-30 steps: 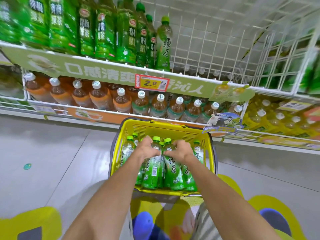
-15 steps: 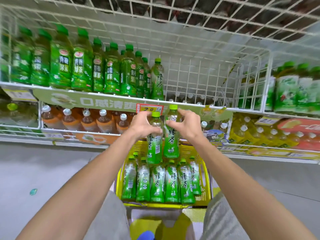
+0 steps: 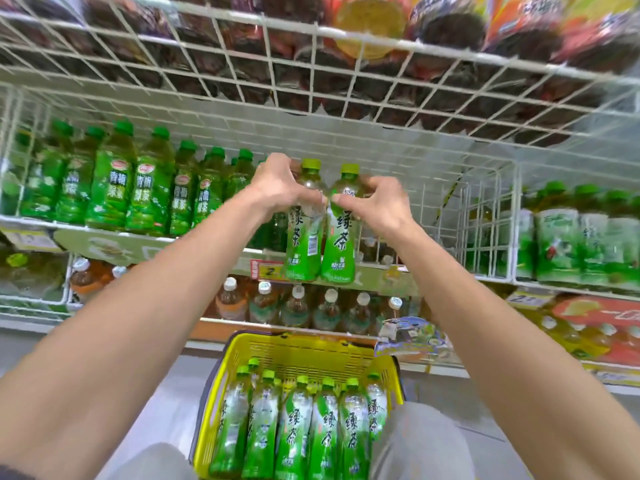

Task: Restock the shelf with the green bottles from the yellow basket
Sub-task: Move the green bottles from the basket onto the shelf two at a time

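- at the front edge of the wire shelf, two hands hold two green tea bottles upright in the air, side by side and touching.
- left hand curls its fingers round the shoulder of the left bottle, just under the cap.
- right hand pinches the upper part of the right bottle with thumb and curled fingers.
- both bottle bases hang level with the shelf's price strip; neither bottle is set down yet.
- shelf's left end holds a row of other green bottles; the part towards its right end, behind the hands, looks like bare wire.
- yellow basket sits below, near the person's knees, with at least seven matching bottles lying in it.
- judged from this, restocking is at an early stage: this pair needs placing, then most of the basket is left.
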Tool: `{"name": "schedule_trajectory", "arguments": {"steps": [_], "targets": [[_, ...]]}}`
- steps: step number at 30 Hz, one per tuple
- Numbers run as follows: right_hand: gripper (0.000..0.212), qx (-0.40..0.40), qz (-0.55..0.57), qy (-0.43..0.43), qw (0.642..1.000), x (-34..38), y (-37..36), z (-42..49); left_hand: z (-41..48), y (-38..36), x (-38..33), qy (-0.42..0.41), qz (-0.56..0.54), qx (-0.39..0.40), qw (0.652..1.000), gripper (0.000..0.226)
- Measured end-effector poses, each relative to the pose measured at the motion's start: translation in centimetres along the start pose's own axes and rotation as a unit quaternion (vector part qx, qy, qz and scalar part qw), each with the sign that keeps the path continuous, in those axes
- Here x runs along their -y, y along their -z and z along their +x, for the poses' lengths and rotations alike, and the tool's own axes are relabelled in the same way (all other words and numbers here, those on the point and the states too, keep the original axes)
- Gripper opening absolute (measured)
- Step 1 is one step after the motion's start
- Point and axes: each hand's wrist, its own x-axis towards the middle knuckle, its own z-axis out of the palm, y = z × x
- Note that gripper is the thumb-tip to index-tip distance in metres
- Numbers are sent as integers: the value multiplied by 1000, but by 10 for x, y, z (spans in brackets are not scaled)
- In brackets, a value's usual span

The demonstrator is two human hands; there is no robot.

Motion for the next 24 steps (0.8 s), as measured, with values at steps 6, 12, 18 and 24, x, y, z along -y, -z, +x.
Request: {"name": "schedule_trajectory", "arguments": {"steps": [6,12,18,24], "targets": [[42,24,66,7,997,-11,14,52,45,-13,-19,4,-3,-8,1000,63],[48,-1,41,37,998,-28,-2,91,75,-36,-24,25,38,-21,999,31],[34,0,28,25,999,-81,-45,110,109,-78,24,42,52,2,998,59],[29,-14,30,16,999,-111,-59,125,132,-99,32,16,55,49,997,84]]}}
